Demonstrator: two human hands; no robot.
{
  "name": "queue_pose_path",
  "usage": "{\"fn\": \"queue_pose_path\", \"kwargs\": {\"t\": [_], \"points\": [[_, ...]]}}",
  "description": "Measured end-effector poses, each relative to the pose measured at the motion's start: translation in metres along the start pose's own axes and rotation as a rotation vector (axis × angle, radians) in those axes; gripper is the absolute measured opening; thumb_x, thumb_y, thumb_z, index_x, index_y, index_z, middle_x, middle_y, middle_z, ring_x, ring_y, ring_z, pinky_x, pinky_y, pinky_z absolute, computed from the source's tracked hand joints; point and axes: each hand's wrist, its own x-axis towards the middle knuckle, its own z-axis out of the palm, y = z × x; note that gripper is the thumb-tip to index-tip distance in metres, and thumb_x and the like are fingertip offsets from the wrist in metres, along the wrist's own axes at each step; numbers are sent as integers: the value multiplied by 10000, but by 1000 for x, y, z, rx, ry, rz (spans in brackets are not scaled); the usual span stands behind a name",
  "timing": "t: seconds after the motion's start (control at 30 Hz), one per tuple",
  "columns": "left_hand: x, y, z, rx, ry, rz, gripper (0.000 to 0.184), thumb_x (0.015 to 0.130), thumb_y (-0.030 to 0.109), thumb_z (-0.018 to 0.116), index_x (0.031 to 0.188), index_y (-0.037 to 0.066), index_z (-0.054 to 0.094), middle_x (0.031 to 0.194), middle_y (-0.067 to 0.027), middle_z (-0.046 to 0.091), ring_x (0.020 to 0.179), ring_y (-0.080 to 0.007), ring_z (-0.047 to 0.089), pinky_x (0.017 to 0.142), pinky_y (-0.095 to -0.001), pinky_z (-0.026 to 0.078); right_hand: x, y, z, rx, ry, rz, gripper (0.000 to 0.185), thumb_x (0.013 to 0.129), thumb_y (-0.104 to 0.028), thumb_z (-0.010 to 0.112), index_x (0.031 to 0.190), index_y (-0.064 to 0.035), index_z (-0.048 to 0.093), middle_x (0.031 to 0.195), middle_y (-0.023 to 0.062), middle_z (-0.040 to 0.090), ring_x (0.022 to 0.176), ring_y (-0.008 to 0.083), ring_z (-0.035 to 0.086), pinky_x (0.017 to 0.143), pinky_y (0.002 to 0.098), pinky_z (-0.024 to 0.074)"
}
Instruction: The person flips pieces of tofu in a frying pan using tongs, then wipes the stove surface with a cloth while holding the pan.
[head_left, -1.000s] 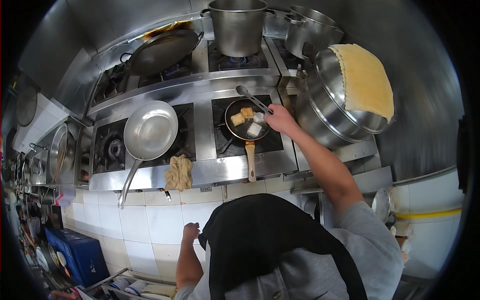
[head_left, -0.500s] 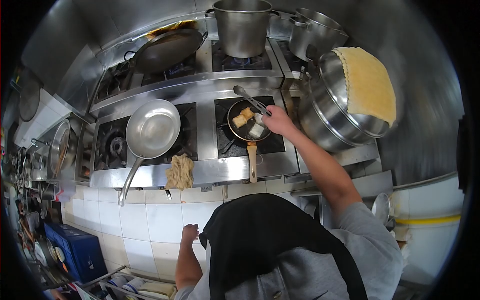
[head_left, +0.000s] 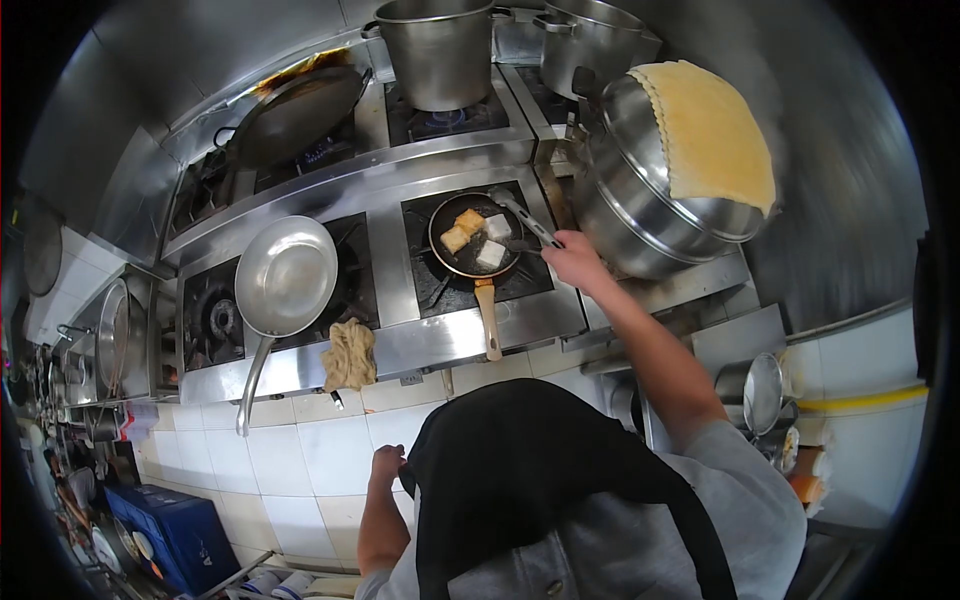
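My right hand [head_left: 575,258] is closed around metal tongs [head_left: 532,222], whose arms reach over the right side of a small black frying pan [head_left: 470,262]. In the pan lie two golden-brown pieces [head_left: 455,239] at the left and two white pieces [head_left: 491,254] at the right. The pan sits on a front burner, its light handle [head_left: 489,325] pointing toward me. My left hand [head_left: 388,461] hangs over the floor, away from the stove, with its fingers curled; whether it holds anything is hidden.
A large silver pan [head_left: 287,272] stands left, beside a crumpled cloth [head_left: 349,357] on the stove's front edge. Behind are a wok [head_left: 300,118] and tall pots [head_left: 437,60]. A big steamer [head_left: 630,215] topped by a yellow cloth [head_left: 705,135] stands right. A blue crate [head_left: 175,535] is lower left.
The view has shifted, moving the stove leftward in the picture. The tongs' arms have swung from above the pan's far rim to its right side, and their angle has changed.
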Motion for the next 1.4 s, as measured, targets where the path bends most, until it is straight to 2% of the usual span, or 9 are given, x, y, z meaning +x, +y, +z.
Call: {"fn": "queue_pose_path", "kwargs": {"t": [0.03, 0.17, 0.2, 0.27, 0.7, 0.9, 1.23, 1.33, 1.4], "points": [[2, 19, -8, -91, -54, -318, 187, 792, 181, 549, 829, -1, 577, 619, -98, 575, 506, -182, 563, 442, -314, 462, 3, 3, 2, 13, -29, 34, 220, 746, -188, 572, 780, 28, 596, 612, 125, 567, 588, 225, 583, 572, 356, 452], [14, 55, -26, -441, 50, -773, 180, 813, 201, 549, 809, 21, 558, 595, -78, 546, 433, -163, 504, 395, -298, 426, 17, 23, 16, 1, 9, 19, 255, 744, -221, 572, 786, 30, 597, 700, 180, 599, 674, 295, 601, 624, 386, 458], [15, 56, -28, -441, 50, -774, 180, 813, 201, 549, 809, 21, 558, 595, -78, 546, 433, -163, 504, 395, -298, 426, 20, 30, 20, 1, 9, 18, 255, 744, -221, 572, 786, 30, 597, 700, 180, 599, 674, 295, 601, 624, 386, 458], [14, 53, -27, -506, 79, -762, 184, 811, 205, 545, 810, 21, 557, 595, -74, 546, 438, -159, 506, 394, -291, 424, 27, 44, 27, 66, 22, -70, 157, 788, -161, 571, 805, -4, 573, 582, 24, 486, 478, 112, 464, 431, 294, 362], [-2, 46, -16, -251, -1, -617, 250, 799, 225, 554, 842, -18, 597, 666, -110, 604, 513, -177, 559, 447, -313, 459, 7, 48, 32, 257, 13, -53, 161, 842, -172, 557, 769, -31, 529, 626, 3, 477, 494, 96, 471, 430, 272, 395], [-1, 54, -20, -468, 70, -758, 237, 787, 205, 555, 856, -20, 583, 684, -116, 604, 514, -179, 562, 444, -310, 471, 23, 35, 27, 647, 28, 12, 176, 865, -159, 546, 754, -32, 498, 591, 21, 472, 460, 108, 465, 409, 264, 368], [-6, 40, -6, -445, 64, -716, 211, 774, 185, 567, 843, -14, 593, 686, -128, 602, 561, -216, 604, 518, -332, 510, 24, 23, 23, 299, 73, -90, 135, 818, -160, 558, 810, -26, 547, 603, 39, 497, 522, 123, 497, 468, 289, 402], [-13, 1, 5, -203, 21, -442, 188, 778, 169, 564, 862, 7, 608, 731, -151, 619, 666, -249, 637, 628, -346, 520, 1, 16, 14, 220, 91, -131, 157, 781, -161, 571, 796, -6, 560, 586, 84, 530, 541, 166, 533, 514, 326, 410], [-16, -3, 3, 449, -99, 45, 178, 773, 177, 569, 880, 46, 623, 793, -157, 631, 757, -277, 639, 714, -361, 511, -18, 10, 4, 188, 75, -119, 154, 767, -154, 572, 802, -4, 572, 595, 88, 541, 549, 176, 533, 528, 333, 413]]}}
